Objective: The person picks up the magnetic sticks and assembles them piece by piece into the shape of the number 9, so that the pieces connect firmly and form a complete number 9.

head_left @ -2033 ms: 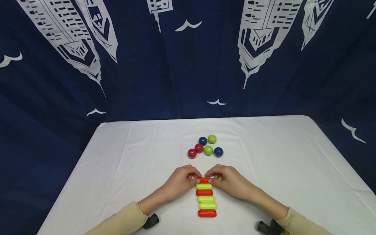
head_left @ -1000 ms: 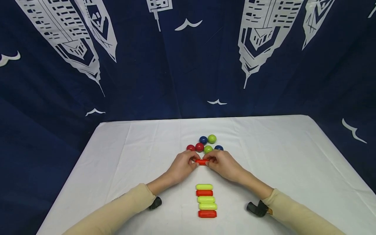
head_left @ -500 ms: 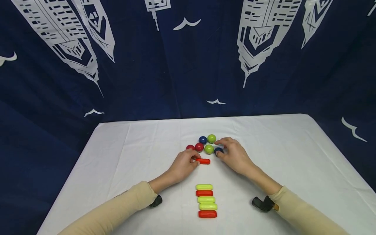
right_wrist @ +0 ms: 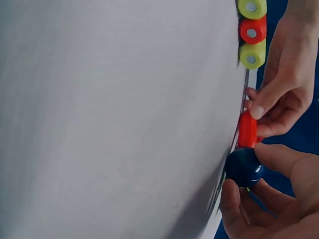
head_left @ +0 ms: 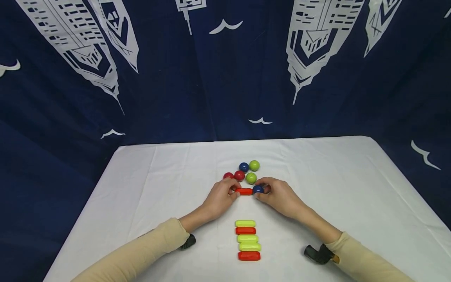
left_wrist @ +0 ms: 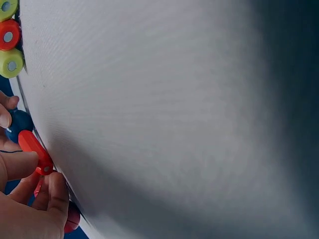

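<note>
Nearest the person, a column of five short bars (head_left: 248,239) lies on the white tablecloth (head_left: 148,196), each bar set crosswise: yellow-green, red, yellow-green, yellow-green, red from far to near. The wrist views show some of their ends (right_wrist: 251,32), each with a small grey disc.

Beyond the column, apart from it, both hands meet over a single red bar (head_left: 244,191). Its long axis runs left to right, parallel to the bars in the column, one end toward each hand. The left hand (head_left: 220,197) pinches its left end between thumb and curled fingertips (left_wrist: 56,191). The right hand (head_left: 280,196) pinches a dark blue ball (head_left: 258,189) between thumb and fingers (right_wrist: 276,155), holding it against the bar's right end; in the right wrist view ball (right_wrist: 243,167) and bar (right_wrist: 247,129) touch.

Just past the hands sit four more balls: a red ball (head_left: 228,176) partly hidden by the left hand, another red one (head_left: 239,175), a yellow-green ball (head_left: 251,178), then a blue ball (head_left: 244,167) and a second yellow-green ball (head_left: 254,165) farthest off. Behind the table hangs a navy curtain (head_left: 225,70) printed with white towers.
</note>
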Demonstrator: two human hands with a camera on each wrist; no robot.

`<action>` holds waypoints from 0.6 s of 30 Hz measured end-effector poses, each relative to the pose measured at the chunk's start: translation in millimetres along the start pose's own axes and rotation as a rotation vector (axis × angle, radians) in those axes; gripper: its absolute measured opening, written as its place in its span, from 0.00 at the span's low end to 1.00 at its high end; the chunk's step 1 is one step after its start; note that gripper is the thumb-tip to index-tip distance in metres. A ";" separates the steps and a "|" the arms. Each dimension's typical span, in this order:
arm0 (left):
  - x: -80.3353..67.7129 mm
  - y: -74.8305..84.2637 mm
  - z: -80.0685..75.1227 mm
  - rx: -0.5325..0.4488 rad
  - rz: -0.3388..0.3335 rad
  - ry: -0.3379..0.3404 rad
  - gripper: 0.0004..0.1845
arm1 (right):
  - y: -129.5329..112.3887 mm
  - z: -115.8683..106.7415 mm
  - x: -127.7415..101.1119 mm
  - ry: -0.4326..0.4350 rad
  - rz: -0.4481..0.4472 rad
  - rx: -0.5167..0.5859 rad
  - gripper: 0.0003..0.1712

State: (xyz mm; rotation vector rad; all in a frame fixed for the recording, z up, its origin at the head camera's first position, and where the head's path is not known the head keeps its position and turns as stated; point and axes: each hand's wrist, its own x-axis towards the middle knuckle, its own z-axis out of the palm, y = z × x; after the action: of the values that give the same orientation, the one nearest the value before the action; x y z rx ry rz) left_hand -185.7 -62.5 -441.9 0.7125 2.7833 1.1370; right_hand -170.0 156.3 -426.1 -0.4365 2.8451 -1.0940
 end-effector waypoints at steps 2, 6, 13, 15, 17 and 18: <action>0.7 1.0 -0.8 0.004 0.000 -0.002 0.06 | 0.5 0.1 0.0 0.005 -0.003 0.010 0.18; 2.6 4.0 -5.2 0.031 0.000 0.053 0.06 | 2.8 -0.1 1.2 0.001 -0.019 0.020 0.18; 9.2 -1.7 -14.0 0.090 -0.031 0.147 0.16 | 5.3 0.4 2.5 -0.009 0.004 0.027 0.17; 8.9 -5.2 -15.1 0.075 -0.052 0.122 0.17 | 5.8 0.7 2.1 -0.014 0.016 0.033 0.17; 7.7 -7.7 -15.9 0.042 -0.074 0.101 0.17 | 6.3 0.6 1.7 -0.015 0.023 0.040 0.17; 6.9 -8.3 -16.3 0.024 -0.083 0.092 0.16 | 6.7 0.6 1.6 -0.014 0.024 0.044 0.17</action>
State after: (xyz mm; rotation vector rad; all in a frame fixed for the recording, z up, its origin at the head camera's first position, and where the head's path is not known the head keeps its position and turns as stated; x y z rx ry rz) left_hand -198.6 -75.3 -434.8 0.5547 2.8769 1.1516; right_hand -173.0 160.1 -430.9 -0.4039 2.8010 -1.1425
